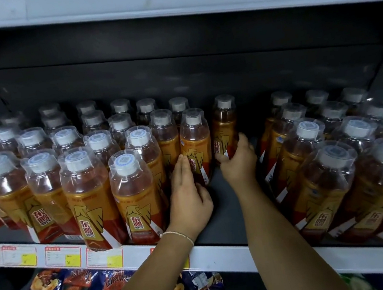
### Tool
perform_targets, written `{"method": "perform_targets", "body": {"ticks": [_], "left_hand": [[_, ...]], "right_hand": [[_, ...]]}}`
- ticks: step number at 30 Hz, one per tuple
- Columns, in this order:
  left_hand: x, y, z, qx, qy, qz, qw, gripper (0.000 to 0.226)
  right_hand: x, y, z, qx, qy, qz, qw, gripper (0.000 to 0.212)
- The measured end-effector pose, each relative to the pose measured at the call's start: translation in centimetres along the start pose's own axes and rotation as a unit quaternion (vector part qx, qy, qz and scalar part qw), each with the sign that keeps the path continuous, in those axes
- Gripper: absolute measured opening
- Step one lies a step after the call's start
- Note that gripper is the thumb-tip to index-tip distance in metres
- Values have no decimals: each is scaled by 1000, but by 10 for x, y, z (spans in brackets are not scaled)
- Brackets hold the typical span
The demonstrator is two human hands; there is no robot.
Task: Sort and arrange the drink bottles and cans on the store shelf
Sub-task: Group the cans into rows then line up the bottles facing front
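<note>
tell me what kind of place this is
Most likely a shop's drinks aisle: rows of identical drink bottles fill the shelf, price tags line its front edge, snack packets lie below, and the right hand grips a lone bottle while the left hand touches a neighbouring bottle.

Dim, soft-focus shelf recess; wide-angle bending at edges.

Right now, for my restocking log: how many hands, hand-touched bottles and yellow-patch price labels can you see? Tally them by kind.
Hands: 2, left hand and right hand.
Bottles a hand touches: 2, middle bottle and lone bottle.
Yellow-patch price labels: 4.
Total: 8.
</note>
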State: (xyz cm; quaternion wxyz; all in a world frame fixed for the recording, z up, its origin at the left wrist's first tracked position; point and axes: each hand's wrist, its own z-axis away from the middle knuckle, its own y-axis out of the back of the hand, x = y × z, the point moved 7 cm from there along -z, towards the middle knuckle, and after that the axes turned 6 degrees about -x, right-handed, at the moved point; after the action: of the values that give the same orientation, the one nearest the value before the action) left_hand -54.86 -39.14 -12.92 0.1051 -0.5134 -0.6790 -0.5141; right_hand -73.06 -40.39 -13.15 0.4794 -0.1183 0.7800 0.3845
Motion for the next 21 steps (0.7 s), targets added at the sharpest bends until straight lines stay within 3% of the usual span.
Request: {"method": "perform_targets", "body": {"ticks": [4, 14, 21], "left_hand": [[0, 0, 1, 2, -2, -2, 1000, 74], [0, 0, 0, 6, 3, -3, 1000, 73], [1, 3, 1, 8, 0, 1, 1000, 72]], "right_hand": [[6, -1, -2, -18, -5, -32, 999, 70], [11, -7, -7, -6, -26, -64, 998, 77], [9, -12, -5, -29, -26, -50, 998, 72]]}}
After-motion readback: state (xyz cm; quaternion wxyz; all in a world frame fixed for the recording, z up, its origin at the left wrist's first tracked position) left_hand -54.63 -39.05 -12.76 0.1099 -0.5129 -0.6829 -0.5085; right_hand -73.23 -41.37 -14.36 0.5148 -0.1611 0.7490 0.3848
